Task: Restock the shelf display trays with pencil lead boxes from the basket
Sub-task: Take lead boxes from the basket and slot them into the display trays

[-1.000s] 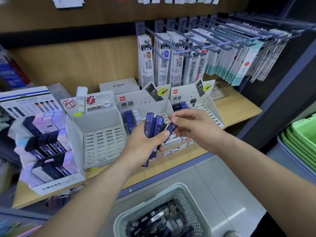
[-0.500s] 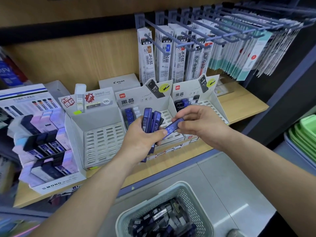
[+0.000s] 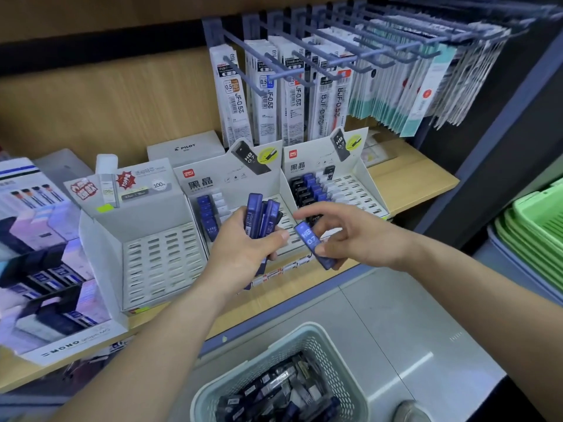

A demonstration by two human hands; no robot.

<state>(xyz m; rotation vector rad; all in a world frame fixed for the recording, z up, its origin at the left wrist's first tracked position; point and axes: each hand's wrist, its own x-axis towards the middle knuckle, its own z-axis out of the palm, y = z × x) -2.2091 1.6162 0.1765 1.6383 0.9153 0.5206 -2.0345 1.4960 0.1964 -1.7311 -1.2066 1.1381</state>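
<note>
Ok, the left hand (image 3: 243, 248) is clenching a bundle of boxes (image 3: 259, 217) upright. It's likely acting as a magazine so the right hand (image 3: 350, 236) can feed singles. The right hand's fingers (image 3: 330, 243) are pinching one box (image 3: 313, 243), tilted with the label facing up, probably for a grade check before slotting.

The box is slim and dark blue, printed "HB 0.7" in white, with a paler end pointing to 11 o'clock. It's hovering over the front edge of the middle tray (image 3: 231, 181), clear of the bundle at its 9 o'clock.

The right tray (image 3: 359, 184), at 1 o'clock, is carrying black, blue and white rows at the back only. The left tray (image 3: 161, 260), at 9 o'clock, is showing bare slots. The basket (image 3: 307, 333), at 6 o'clock below the shelf (image 3: 417, 181), is holding the remaining stock.
</note>
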